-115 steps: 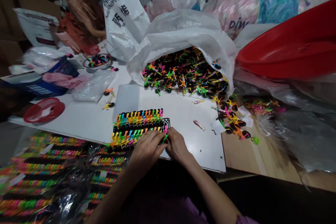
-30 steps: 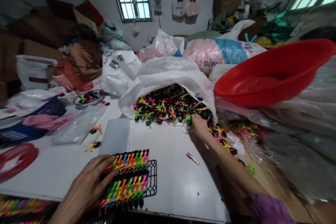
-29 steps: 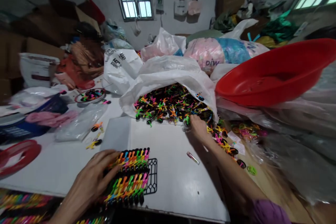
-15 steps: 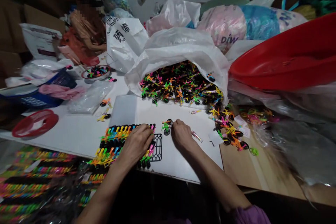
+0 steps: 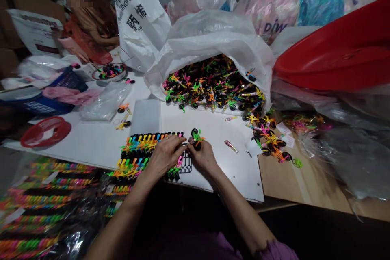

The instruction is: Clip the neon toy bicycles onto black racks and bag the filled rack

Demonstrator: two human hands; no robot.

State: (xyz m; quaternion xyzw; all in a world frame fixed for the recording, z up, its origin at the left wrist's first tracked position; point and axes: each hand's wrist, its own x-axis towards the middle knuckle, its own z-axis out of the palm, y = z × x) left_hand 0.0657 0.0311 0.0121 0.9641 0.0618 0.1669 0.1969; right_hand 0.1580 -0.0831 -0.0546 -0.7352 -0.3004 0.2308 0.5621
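Observation:
A black grid tray (image 5: 186, 167) lies on the white board (image 5: 213, 130), two rows of bright toy bikes (image 5: 143, 143) standing in it. My left hand (image 5: 166, 155) rests on the right end of the rows, its fingers pinched at the top row. Touching it, my right hand (image 5: 203, 155) is closed on a green and orange toy bike (image 5: 196, 136) just above the tray's bare end. Behind, an open white bag (image 5: 213, 36) spills a heap of loose toy bikes (image 5: 213, 87).
A red basin (image 5: 335, 53) sits at right above clear plastic bags. More loose bikes (image 5: 271, 142) lie on the brown table edge. Wrapped filled trays (image 5: 45, 203) are piled at lower left. A person sits at far left behind a small bowl (image 5: 110, 71) and a blue basket (image 5: 65, 83).
My right hand reached into the bag's heap, came back with a toy bike and now holds it against my left hand at the tray. The camera tilted down.

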